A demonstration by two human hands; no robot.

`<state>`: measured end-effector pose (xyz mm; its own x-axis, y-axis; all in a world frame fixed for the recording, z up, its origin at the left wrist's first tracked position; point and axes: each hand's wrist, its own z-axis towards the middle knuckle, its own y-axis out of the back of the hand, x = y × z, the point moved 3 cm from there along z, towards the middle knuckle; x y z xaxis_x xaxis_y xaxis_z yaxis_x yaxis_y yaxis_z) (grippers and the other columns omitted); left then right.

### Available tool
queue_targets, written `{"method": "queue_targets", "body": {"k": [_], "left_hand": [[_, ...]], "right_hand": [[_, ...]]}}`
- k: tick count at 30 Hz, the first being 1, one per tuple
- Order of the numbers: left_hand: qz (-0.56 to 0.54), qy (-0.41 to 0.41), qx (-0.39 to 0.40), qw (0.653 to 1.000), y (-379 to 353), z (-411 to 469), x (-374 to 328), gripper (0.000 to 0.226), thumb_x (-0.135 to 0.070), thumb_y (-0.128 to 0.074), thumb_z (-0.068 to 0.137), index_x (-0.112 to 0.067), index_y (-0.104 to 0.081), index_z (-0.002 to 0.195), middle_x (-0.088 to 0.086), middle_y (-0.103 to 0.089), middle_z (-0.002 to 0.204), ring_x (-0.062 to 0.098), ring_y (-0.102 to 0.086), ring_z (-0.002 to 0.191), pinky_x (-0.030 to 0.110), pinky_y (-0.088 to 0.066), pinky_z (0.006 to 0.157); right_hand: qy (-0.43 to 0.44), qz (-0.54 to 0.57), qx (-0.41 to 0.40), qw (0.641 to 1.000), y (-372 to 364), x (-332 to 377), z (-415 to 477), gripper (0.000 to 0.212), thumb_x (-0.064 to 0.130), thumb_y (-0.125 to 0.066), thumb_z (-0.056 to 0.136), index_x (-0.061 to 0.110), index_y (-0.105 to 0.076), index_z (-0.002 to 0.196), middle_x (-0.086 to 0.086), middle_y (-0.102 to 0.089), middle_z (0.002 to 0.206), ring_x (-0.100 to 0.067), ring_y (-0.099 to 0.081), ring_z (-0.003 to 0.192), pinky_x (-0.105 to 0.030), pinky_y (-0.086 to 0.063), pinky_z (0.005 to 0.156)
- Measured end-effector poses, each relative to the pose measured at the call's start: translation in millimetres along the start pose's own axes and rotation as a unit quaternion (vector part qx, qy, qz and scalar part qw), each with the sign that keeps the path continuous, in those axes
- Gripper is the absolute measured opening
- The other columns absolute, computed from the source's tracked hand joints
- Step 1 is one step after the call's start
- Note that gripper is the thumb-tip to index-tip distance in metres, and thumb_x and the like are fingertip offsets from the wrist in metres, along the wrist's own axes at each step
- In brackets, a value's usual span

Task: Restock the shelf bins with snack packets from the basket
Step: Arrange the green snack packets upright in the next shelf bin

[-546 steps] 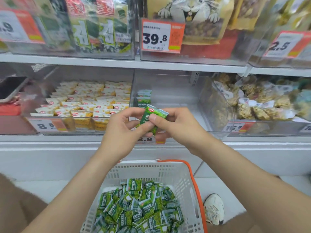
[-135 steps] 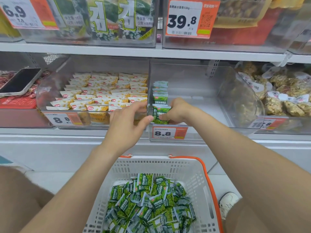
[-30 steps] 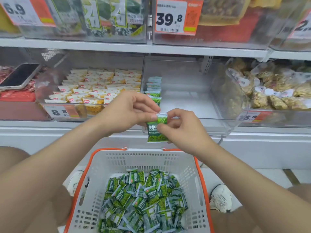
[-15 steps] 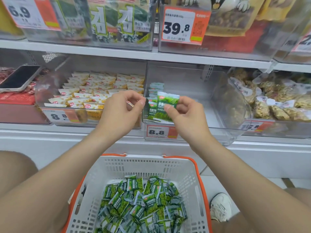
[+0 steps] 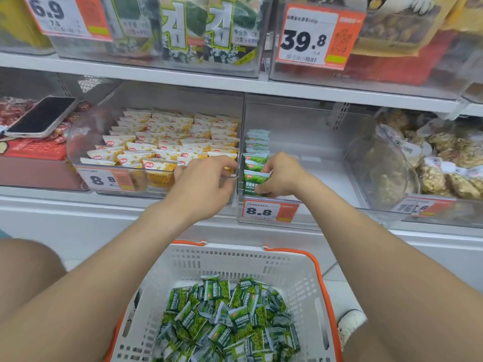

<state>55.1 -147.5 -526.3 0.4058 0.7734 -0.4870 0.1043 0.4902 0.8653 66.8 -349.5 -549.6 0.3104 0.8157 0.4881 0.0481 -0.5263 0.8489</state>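
Pinching glossy green, white-topped snack packet [image 5: 254,182] upright at front of row in centre-frame clear bin [image 5: 313,142] with right hand [image 5: 283,176], left hand [image 5: 206,184] curled at bin edge, hold unclear, above basket [image 5: 235,250].

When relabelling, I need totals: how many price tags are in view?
5: 6.9 tag top left; 39.8 tag top centre; left 8.8 tag; middle 8.8 tag; blurred right tag. Others may be hidden.

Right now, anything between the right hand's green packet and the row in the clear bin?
Nothing visible. The right hand holds the green packet inside the clear bin, right at the front of the packet row. The left hand is beside it to the left, outside that path.
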Motion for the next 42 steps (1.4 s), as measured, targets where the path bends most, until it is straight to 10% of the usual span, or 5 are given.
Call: {"method": "queue_targets", "body": {"k": [8,17,23,33,42], "left_hand": [[-0.009,-0.018,-0.008,1.000,-1,3,3,0.040,-0.026,-0.057,0.095,-0.041,-0.065,0.131,-0.017,-0.076,0.107,0.022,-0.064,0.117,0.053,-0.046,0.105],[-0.002,-0.064,-0.038,0.997,-6,-11,3,0.039,-0.021,-0.056,0.092,-0.029,-0.063,0.130,-0.004,-0.069,0.121,0.029,-0.058,0.115,0.047,-0.048,0.100],[0.026,-0.016,-0.147,0.989,-3,-38,0,0.013,-0.013,-0.058,0.086,-0.020,-0.049,0.093,0.000,-0.053,0.091,0.027,-0.044,0.091,0.041,-0.039,0.073],[0.184,0.055,0.331,0.924,-120,-66,38,0.025,-0.025,-0.056,0.094,-0.016,-0.052,0.071,0.004,-0.049,0.069,0.021,-0.049,0.060,0.035,-0.047,0.067],[0.296,0.073,0.500,0.811,-233,-110,127,0.026,0.001,-0.048,0.101,-0.007,-0.062,0.122,0.003,-0.051,0.084,0.018,-0.048,0.067,0.030,-0.045,0.066]], "right_hand": [[0.044,-0.048,-0.068,0.996,0,8,11,0.034,0.024,-0.086,0.077,0.017,-0.057,0.093,-0.005,-0.056,0.099,-0.021,-0.046,0.102,-0.030,-0.038,0.070],[-0.022,0.030,-0.059,0.998,13,-1,-14,0.059,0.040,-0.090,0.075,0.010,-0.049,0.106,-0.003,-0.057,0.083,-0.020,-0.073,0.058,-0.043,-0.063,0.066],[0.068,-0.015,-0.211,0.975,29,9,-54,0.014,0.026,-0.051,0.093,0.017,-0.055,0.103,-0.007,-0.066,0.088,-0.034,-0.061,0.081,-0.036,-0.047,0.061],[0.225,-0.206,0.048,0.951,-34,16,-164,0.017,0.029,-0.055,0.081,0.024,-0.066,0.092,-0.002,-0.066,0.083,-0.030,-0.065,0.080,-0.039,-0.058,0.071],[0.234,-0.349,0.250,0.872,-106,-27,-170,0.012,0.007,-0.050,0.095,0.014,-0.051,0.085,-0.004,-0.047,0.078,-0.023,-0.051,0.062,-0.031,-0.037,0.050]]}}
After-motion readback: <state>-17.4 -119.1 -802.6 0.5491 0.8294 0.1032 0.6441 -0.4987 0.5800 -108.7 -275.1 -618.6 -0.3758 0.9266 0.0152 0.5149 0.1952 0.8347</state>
